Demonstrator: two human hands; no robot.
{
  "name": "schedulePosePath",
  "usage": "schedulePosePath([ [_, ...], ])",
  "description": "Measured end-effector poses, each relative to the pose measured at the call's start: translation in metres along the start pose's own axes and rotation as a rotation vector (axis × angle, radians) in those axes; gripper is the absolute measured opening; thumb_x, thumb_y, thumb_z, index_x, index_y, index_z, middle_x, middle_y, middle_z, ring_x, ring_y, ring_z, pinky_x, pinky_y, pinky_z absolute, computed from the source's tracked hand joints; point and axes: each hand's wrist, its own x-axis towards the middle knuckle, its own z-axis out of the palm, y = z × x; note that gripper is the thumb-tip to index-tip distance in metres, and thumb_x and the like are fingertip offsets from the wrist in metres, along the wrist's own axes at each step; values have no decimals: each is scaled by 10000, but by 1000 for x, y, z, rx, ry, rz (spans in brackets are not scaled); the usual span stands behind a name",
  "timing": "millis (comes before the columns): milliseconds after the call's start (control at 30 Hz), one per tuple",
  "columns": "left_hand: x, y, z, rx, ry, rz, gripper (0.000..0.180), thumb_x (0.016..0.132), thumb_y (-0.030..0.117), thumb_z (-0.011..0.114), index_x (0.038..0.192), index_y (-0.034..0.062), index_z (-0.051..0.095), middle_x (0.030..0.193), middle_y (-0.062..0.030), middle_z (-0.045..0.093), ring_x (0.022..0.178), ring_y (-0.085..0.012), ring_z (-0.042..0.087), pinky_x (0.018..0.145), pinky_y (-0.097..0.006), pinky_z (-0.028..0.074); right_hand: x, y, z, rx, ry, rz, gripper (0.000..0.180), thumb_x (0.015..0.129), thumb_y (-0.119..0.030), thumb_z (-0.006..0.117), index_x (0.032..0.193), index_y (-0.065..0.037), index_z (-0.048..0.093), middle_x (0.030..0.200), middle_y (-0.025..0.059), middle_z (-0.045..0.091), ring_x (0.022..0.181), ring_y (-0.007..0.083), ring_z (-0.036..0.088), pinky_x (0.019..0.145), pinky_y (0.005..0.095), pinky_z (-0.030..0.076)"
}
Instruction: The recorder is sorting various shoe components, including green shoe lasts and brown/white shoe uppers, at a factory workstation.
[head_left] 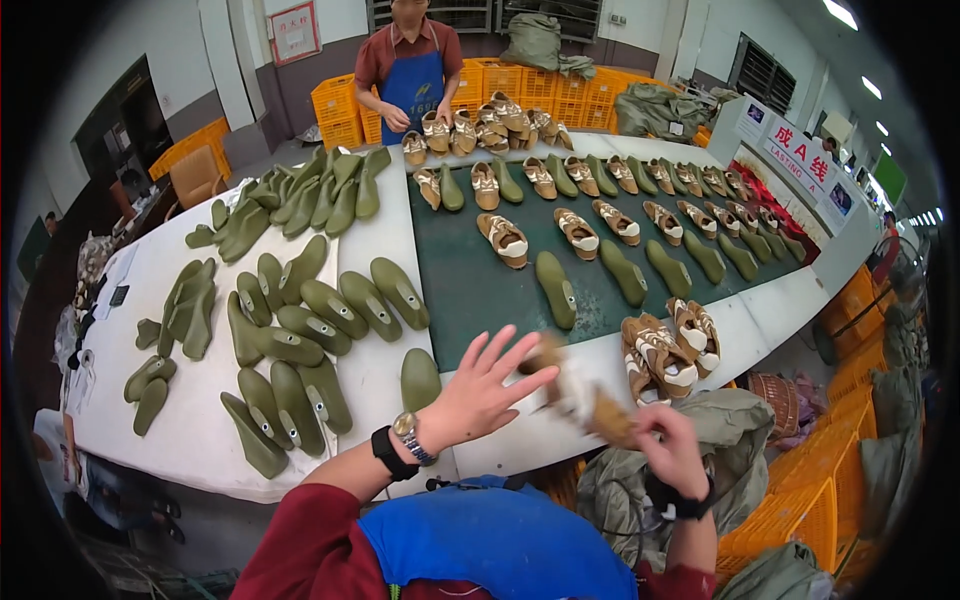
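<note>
My right hand [675,452] pinches one end of a brown and white shoe upper [583,398], which is blurred by motion and held up in front of me. My left hand [480,392] is spread, its fingers close to the other end of the upper; whether they touch it I cannot tell. Beneath my left wrist a green shoe last [420,378] lies on the white tabletop. A small pile of brown and white shoe uppers [660,350] rests at the table's near edge, beyond my right hand.
Many green lasts [325,310] cover the white table at left. Rows of uppers and lasts stand on a green mat [470,300]. A co-worker in a blue apron [415,90] stands across the table by more uppers [505,125]. Orange crates [800,515] and grey-green sacks [735,440] are at my right.
</note>
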Motion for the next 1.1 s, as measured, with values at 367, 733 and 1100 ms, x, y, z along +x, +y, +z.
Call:
schedulePosePath([
  [367, -81, -61, 19, -1326, 125, -956, 594, 723, 42, 604, 1236, -24, 314, 1146, -121, 493, 1049, -169, 511, 884, -297, 431, 139, -4, 124, 183, -198, -53, 512, 794, -141, 652, 1264, -78, 461, 1147, 73, 520, 920, 154, 541, 761, 282, 474],
  [733, -86, -61, 0, -717, 85, -987, 660, 706, 9, 548, 1298, -11, 256, 1153, -215, 485, 1065, -327, 509, 921, -394, 403, 142, 0, 189, 9, -300, -254, 625, 669, -78, 591, 1248, 61, 404, 1228, 230, 439, 1095, 373, 496, 894, 382, 440],
  [1100, -75, -94, -12, -100, 418, -473, 294, 727, 37, 619, 1020, 29, 604, 993, -149, 623, 840, -306, 624, 720, -348, 524, 154, -21, 190, 72, -361, -70, 465, 768, -164, 576, 1183, 27, 491, 1178, 182, 501, 880, 313, 577, 779, 352, 476],
])
